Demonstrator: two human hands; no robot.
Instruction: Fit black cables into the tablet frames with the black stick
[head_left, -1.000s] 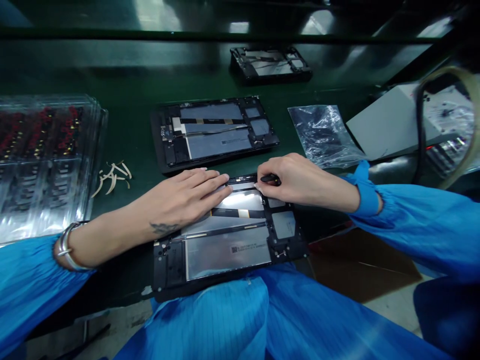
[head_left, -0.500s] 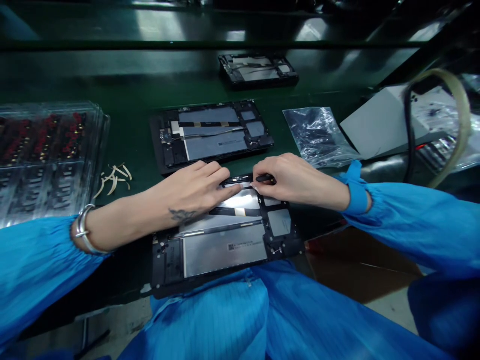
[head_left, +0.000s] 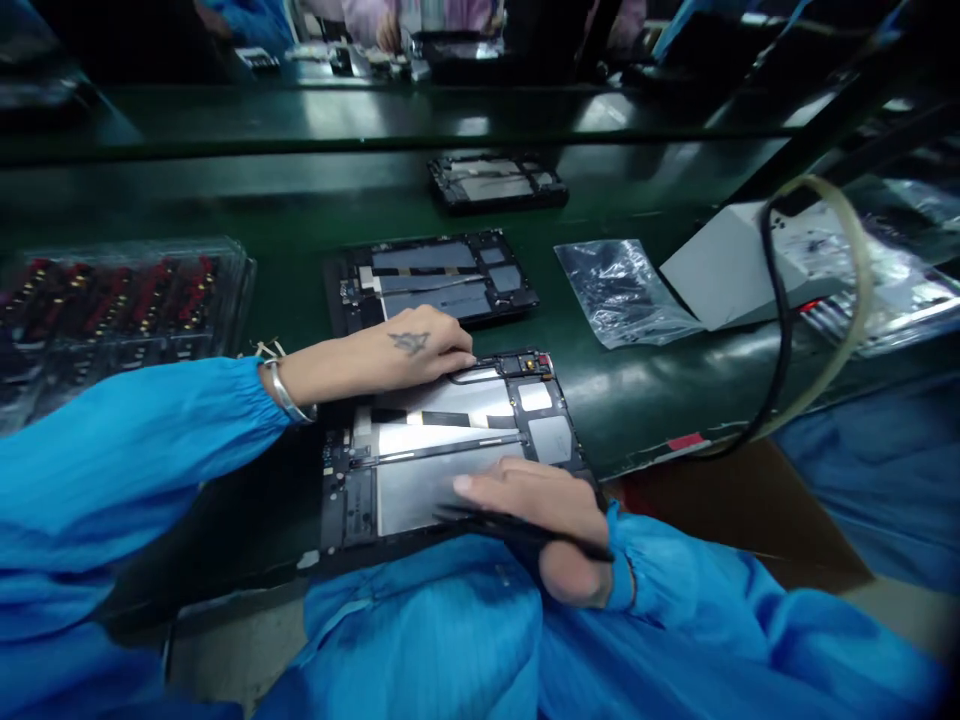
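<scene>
In front of me at the table edge lies an opened tablet [head_left: 431,492], showing silvery battery panels and a black frame. My left hand [head_left: 429,350] rests at its far edge with fingers closed together; whatever they grip is hidden. A thin black cable [head_left: 480,378] runs along the frame beside those fingertips. Over the near right part of the tablet is my right hand [head_left: 536,505], blurred by motion, closed around black tweezers [head_left: 517,527] that point left.
Two more opened tablets, one nearer [head_left: 442,295] and one farther [head_left: 499,183], lie beyond. Clear trays [head_left: 127,300] with red and black parts are at left. A plastic bag [head_left: 619,290], a white box [head_left: 724,265] and a looped cable [head_left: 862,265] are at right. People sit across.
My right hand has moved from the tablet's far edge towards me, tweezers now showing along the palm. My left hand has curled up at the far edge. The view has tilted up.
</scene>
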